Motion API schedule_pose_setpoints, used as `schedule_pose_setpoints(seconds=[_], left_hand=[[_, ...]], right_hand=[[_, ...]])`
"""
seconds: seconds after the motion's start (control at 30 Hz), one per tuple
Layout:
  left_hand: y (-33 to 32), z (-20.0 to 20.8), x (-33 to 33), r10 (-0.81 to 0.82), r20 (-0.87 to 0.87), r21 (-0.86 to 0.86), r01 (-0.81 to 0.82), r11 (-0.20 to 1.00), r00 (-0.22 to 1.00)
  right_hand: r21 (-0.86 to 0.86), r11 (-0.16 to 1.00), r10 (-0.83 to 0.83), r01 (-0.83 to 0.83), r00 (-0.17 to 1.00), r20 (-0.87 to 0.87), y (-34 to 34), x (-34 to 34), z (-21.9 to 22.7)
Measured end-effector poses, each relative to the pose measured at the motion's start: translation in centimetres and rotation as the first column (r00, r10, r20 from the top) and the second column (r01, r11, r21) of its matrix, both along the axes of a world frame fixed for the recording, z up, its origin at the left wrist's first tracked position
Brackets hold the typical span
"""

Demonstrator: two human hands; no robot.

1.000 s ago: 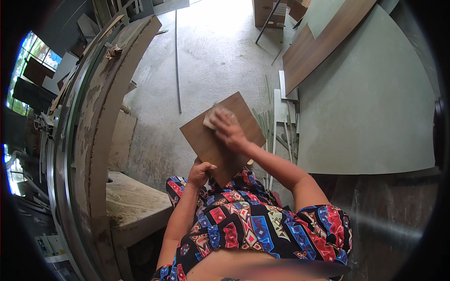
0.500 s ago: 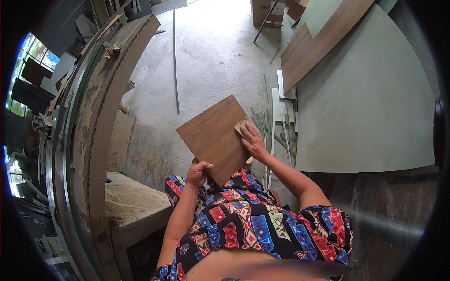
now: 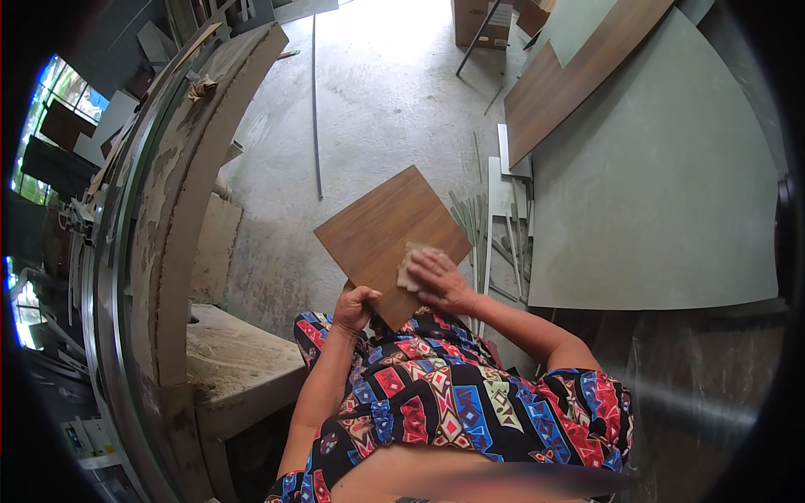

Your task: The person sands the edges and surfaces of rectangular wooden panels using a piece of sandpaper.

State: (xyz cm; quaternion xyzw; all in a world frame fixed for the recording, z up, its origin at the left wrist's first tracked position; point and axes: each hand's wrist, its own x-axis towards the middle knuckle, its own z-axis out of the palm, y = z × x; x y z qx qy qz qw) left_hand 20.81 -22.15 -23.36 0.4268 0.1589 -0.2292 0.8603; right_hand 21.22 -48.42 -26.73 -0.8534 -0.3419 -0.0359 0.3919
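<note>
The board [image 3: 377, 222], square and brown, is tilted above the lap, one corner pointing down toward the shirt [image 3: 444, 402]. The left hand [image 3: 352, 308] grips its lower-left edge, thumb on the upper face; the other fingers are hidden under it. The right hand [image 3: 442, 285] holds a pale, folded cloth [image 3: 410, 268] against the board's lower-right part, fingers laid nearly flat on top.

To rub well, the left hand should pinch firmly, since the board seems to have little other support and could tip when pressed far from that grip. The pressure is best spread across the whole palm side of the fingers, so the cloth lies smooth and does not bunch under the tips. Long, overlapping strokes along the streaks would likely cover the face more evenly than short dabs. At the board's right edge, a lighter touch is wise, as the cloth might snag. The thumb's spot needs a shifted hold to be reached.
</note>
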Motion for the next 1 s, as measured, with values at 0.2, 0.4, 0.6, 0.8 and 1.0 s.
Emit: schedule_pose_setpoints(seconds=[0.2, 0.4, 0.6, 0.8, 1.0], left_hand=[[-1.5, 3.1, -0.2, -0.007, 0.069, 0.073, 0.002, 0.997, 0.998], [-1.7, 3.7, 0.1, -0.100, 0.141, 0.094, 0.088, 0.992, 0.985], [-1.3, 2.8, -0.2, -0.028, 0.153, 0.012, 0.027, 1.000, 0.988], [-1.7, 4.1, -0.2, -0.100, 0.174, 0.123, 0.080, 0.989, 0.980], [-2.3, 4.6, 0.0, -0.131, 0.204, 0.158, 0.100, 0.982, 0.970]], right_hand=[[0.097, 0.906, -0.395, 0.412, 0.906, -0.152, 0.3, 7.6, -1.5], [0.178, 0.930, -0.332, 0.320, 0.943, 0.038, 6.0, 9.8, 3.7], [0.151, 0.987, 0.023, -0.061, 0.971, 0.237, 9.9, 6.1, 7.4], [0.054, 0.921, -0.389, 0.386, 0.902, 0.187, 6.3, 12.0, 5.3], [-0.002, 0.786, -0.611, 0.618, 0.778, -0.146, 1.4, 12.3, 0.7]])
